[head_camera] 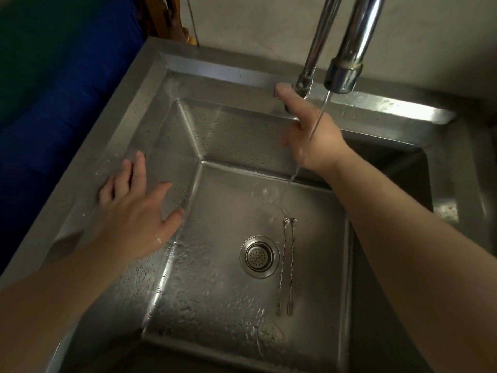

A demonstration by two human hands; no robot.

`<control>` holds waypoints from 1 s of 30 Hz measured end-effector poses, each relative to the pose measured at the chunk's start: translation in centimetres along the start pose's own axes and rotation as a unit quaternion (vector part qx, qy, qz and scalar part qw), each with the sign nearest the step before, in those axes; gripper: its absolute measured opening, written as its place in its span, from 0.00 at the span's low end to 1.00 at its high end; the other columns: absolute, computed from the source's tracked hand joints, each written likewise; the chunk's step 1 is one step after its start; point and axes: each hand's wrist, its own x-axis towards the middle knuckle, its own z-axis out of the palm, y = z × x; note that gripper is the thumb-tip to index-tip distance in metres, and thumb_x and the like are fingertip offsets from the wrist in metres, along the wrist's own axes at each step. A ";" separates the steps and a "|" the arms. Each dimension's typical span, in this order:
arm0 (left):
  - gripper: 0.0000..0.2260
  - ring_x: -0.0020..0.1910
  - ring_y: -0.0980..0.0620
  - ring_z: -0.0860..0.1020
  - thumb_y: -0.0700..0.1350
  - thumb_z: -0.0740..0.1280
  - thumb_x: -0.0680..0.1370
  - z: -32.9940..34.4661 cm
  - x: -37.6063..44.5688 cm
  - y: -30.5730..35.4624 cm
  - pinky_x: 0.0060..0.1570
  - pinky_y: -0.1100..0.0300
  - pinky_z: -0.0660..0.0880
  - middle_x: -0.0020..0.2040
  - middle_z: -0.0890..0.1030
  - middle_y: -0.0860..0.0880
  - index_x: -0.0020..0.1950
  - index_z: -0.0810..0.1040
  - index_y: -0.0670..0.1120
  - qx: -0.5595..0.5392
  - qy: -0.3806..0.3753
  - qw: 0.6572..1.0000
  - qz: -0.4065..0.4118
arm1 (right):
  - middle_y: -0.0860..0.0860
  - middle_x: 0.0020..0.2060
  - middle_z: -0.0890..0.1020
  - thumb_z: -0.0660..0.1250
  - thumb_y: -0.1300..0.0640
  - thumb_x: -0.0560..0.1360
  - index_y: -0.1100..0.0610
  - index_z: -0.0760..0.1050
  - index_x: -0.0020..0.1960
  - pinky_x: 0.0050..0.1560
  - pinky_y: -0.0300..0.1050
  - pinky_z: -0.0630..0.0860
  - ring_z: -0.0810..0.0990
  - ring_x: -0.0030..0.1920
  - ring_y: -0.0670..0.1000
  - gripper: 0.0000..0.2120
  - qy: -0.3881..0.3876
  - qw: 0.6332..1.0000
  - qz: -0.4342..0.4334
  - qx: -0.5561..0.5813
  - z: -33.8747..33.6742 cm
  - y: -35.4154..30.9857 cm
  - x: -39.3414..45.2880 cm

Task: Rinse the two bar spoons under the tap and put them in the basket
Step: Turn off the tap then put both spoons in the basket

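Note:
Two thin twisted bar spoons [285, 267] lie side by side on the floor of the steel sink [226, 135], just right of the drain strainer [259, 256]. A thin stream of water [317, 125] runs from the chrome tap spout [343, 74] and lands a little above the spoons' upper ends. My right hand [309, 135] reaches to the back rim and grips the tap handle at the tap's base. My left hand [137, 203] hovers over the sink's left rim, fingers spread and empty. No basket is in view.
The sink's broad steel rim [88, 189] runs along the left and back, wet with droplets. A blue and green surface [48, 103] lies left of the sink. A pale wall [255, 25] stands behind the tap. A second chrome pipe [314, 49] rises beside the spout.

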 end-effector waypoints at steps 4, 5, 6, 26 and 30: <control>0.32 0.77 0.40 0.44 0.69 0.49 0.73 0.0 0.1 0.0 0.70 0.37 0.50 0.79 0.37 0.42 0.73 0.62 0.56 0.005 0.002 1.000 0.003 | 0.39 0.74 0.65 0.60 0.71 0.74 0.43 0.60 0.77 0.69 0.48 0.71 0.68 0.73 0.51 0.37 0.019 1.000 0.003 0.012 0.7 0.1 -0.6; 0.32 0.77 0.40 0.44 0.69 0.49 0.73 0.0 0.1 0.0 0.69 0.36 0.51 0.79 0.37 0.41 0.73 0.62 0.56 0.005 0.003 1.000 0.005 | 0.38 0.75 0.63 0.60 0.71 0.74 0.43 0.60 0.77 0.71 0.41 0.67 0.67 0.74 0.48 0.37 0.023 1.000 0.000 -0.009 0.7 0.2 -0.7; 0.32 0.77 0.40 0.44 0.68 0.50 0.73 0.1 0.1 0.0 0.69 0.36 0.51 0.79 0.37 0.41 0.73 0.62 0.56 0.006 0.003 1.000 0.005 | 0.40 0.76 0.63 0.60 0.71 0.74 0.43 0.60 0.77 0.70 0.36 0.62 0.65 0.74 0.46 0.37 0.026 0.999 -0.002 -0.029 0.7 0.3 -0.8; 0.22 0.56 0.36 0.73 0.53 0.64 0.71 3.2 -2.0 11.0 0.56 0.44 0.70 0.61 0.76 0.41 0.61 0.75 0.43 -0.211 0.101 0.969 0.079 | 0.54 0.60 0.78 0.62 0.60 0.79 0.54 0.75 0.65 0.53 0.40 0.73 0.80 0.56 0.53 0.16 0.018 0.956 0.292 0.011 8.9 9.7 -17.2; 0.13 0.46 0.46 0.80 0.43 0.70 0.72 9.3 -3.3 18.6 0.48 0.55 0.75 0.48 0.82 0.45 0.55 0.78 0.43 -0.383 -0.083 0.920 0.010 | 0.59 0.50 0.82 0.62 0.57 0.79 0.59 0.77 0.53 0.53 0.46 0.76 0.81 0.52 0.59 0.08 -0.037 0.918 0.394 0.014 12.8 12.8 -21.0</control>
